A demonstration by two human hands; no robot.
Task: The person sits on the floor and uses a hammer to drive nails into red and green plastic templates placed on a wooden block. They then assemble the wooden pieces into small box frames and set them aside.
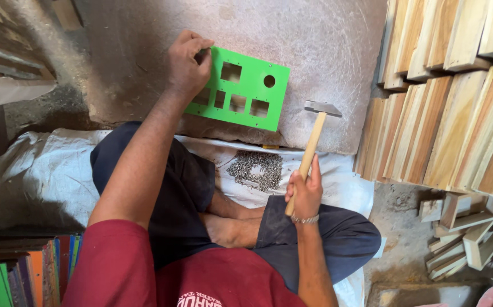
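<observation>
My left hand (187,63) grips the left edge of a green panel (250,88) with several square cutouts and one round hole. The panel lies flat on a grey stone slab (326,45) in front of me. My right hand (305,192) holds a hammer (313,139) by its wooden handle, the metal head raised just to the right of the panel. A heap of small metal nails (256,169) lies on the white sheet (42,170) between the slab and my crossed legs.
Stacks of sawn wooden boards (445,96) fill the right side, with smaller offcuts (468,239) below them. Coloured panels (25,273) stand on edge at the lower left. Bare dusty ground lies at the upper left.
</observation>
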